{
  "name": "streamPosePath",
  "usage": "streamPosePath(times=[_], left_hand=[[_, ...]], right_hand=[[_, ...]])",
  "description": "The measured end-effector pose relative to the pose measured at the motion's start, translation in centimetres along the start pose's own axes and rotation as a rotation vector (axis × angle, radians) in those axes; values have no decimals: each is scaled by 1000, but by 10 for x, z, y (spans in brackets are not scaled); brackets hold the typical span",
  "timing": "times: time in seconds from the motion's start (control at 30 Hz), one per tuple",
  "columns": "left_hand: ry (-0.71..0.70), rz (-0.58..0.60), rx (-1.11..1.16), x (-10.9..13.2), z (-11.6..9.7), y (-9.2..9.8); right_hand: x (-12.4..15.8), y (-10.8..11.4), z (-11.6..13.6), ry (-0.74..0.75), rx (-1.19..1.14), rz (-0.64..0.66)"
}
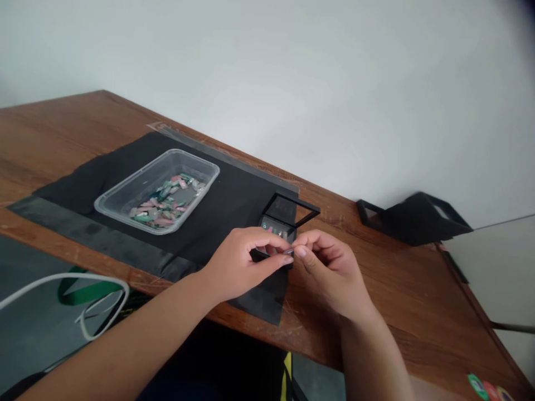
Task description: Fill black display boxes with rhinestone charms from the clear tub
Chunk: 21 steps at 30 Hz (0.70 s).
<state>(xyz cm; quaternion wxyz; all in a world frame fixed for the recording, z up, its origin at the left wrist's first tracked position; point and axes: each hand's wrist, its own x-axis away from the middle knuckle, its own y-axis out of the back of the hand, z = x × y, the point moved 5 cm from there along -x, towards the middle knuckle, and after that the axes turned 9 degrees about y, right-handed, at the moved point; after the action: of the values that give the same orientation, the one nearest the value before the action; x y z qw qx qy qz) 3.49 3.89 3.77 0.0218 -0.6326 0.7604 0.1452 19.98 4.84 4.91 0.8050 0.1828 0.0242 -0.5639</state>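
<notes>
My left hand (238, 264) and my right hand (330, 273) meet over the near side of a small open black box (279, 227). Both are closed in a pinch, thumb against forefinger, on a tiny pale piece (288, 252) held between them. The box lid (291, 209) stands open behind, and a few coloured pieces show inside the box. A clear plastic tray (125, 192) to the left holds several pink and green pieces (165, 203).
A black cloth (234, 195) covers part of the wooden table (397, 289). More black boxes (413, 218) lie at the right by the wall. A white cable (87, 303) and a green strap (75, 289) hang below the table's near edge. Stickers (485, 387) show at the bottom right.
</notes>
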Motion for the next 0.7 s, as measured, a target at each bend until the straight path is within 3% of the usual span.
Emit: streamPosePath(times=[0.7], left_hand=[[43,-19,13,2,1,2]], right_hand=[[-1,-2,2,22,-71,-2]])
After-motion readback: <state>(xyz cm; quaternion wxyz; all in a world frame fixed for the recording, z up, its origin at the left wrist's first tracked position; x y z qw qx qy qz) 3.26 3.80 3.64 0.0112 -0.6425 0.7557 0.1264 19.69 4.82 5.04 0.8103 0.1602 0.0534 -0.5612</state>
